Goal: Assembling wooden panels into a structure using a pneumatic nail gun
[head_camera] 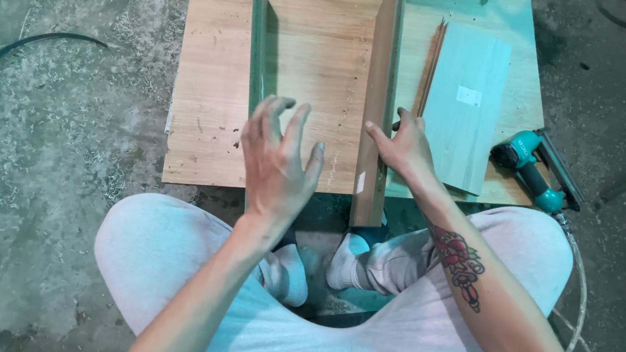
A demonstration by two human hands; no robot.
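Big wooden board (315, 70) flat on the floor (61, 124); upright plank (378, 106) stands on edge across it. Right hand (406, 150) steadies plank, fingers pressed against its right face. Left hand (278, 162) hovers left of it, fingers spread, holding nothing. Looks like the positioning step; next needs plank kept square. Nail gun (534, 169) lies right.

A woodworking workshop is shown. A concrete floor (52, 138) strewn with sawdust is seen on the left of the frame, laminated wood boards (315, 70) are laid out at the top centre, and a teal pneumatic nail gun (536, 173) with its hose is seen at the right.
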